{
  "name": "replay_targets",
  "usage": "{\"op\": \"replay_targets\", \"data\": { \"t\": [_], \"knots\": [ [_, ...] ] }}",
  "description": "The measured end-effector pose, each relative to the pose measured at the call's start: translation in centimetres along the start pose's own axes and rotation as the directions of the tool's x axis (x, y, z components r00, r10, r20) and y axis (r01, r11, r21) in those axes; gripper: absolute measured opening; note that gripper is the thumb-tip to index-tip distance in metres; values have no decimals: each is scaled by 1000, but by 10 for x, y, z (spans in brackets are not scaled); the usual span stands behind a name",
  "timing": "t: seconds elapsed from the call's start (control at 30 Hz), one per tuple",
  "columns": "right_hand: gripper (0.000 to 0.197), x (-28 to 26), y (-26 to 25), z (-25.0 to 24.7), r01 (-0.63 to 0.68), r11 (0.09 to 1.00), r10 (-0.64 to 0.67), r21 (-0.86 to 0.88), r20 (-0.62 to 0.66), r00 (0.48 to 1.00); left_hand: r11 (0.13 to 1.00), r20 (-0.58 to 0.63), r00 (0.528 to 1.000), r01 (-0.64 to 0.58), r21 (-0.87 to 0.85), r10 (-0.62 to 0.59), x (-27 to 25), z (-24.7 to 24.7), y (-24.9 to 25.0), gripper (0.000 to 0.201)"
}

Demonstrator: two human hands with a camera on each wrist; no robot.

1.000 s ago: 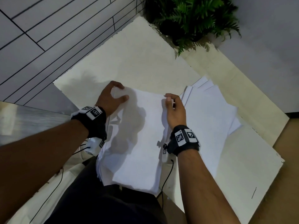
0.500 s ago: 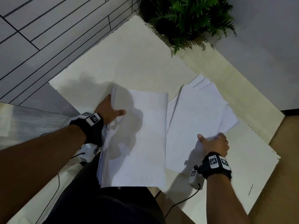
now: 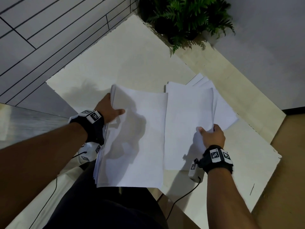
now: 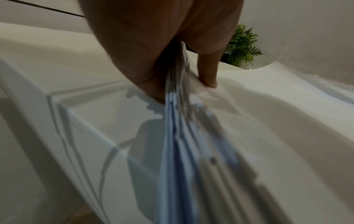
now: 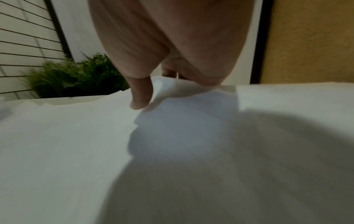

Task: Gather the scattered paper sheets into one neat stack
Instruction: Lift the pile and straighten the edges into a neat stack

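Observation:
My left hand [image 3: 109, 109] grips a thick stack of white sheets [image 3: 137, 138] by its left edge, thumb on top, holding it off the table over my lap. The left wrist view shows the stack's edges [image 4: 184, 136] fanned out below the thumb and fingers. My right hand [image 3: 211, 134] pinches the near right corner of a single white sheet [image 3: 186, 126], thumb on top, lifting it just right of the stack. More loose sheets [image 3: 226, 109] lie spread beneath and beyond it. In the right wrist view the thumb [image 5: 140, 94] presses on the sheet [image 5: 76, 144].
The pale table [image 3: 125, 63] runs from a tiled wall at the left to a corner at the right. A potted fern [image 3: 186, 17] stands at the table's far end. Cables hang from both wrist cameras near my dark lap.
My right hand left the stack, reached right to the loose pile and took hold of the top sheet's corner. It has since drawn that sheet leftward beside the stack. The left hand kept its grip.

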State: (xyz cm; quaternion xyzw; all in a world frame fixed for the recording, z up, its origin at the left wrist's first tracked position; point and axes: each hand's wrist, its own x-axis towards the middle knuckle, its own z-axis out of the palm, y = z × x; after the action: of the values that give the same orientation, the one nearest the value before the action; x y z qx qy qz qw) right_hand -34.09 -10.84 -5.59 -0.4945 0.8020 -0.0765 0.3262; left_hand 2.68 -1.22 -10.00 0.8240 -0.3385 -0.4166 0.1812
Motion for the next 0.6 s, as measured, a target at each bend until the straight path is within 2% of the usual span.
{"op": "replay_targets", "data": {
  "t": [0.1,0.17,0.3,0.37,0.43,0.47,0.6],
  "knots": [
    [20,-3,-8,-11,113,993,-113,16,-21,993,1000,-2,1000,-1,0,1,0,1,-1,73],
    [17,-2,-15,-24,182,981,-176,60,-95,980,1000,-2,1000,2,-9,-2,-1,1,-2,71],
    [23,-2,-22,-58,277,917,-206,286,-255,945,1000,0,1000,-15,-18,15,-2,2,-4,67],
    [18,-4,-21,-72,314,841,-185,440,-311,932,1000,2,1000,-9,-26,9,-3,1,-2,67],
    [17,-6,-20,-76,315,770,-169,555,-299,939,999,-12,1000,-2,-37,2,-5,1,-1,67],
    [19,-9,-20,-74,300,765,-171,570,-269,948,999,-23,1000,-3,-41,2,-6,1,0,66],
    [36,-27,-25,-34,252,820,-217,514,-129,968,993,-30,999,26,-116,-30,-4,1,1,60]
  ]
}}
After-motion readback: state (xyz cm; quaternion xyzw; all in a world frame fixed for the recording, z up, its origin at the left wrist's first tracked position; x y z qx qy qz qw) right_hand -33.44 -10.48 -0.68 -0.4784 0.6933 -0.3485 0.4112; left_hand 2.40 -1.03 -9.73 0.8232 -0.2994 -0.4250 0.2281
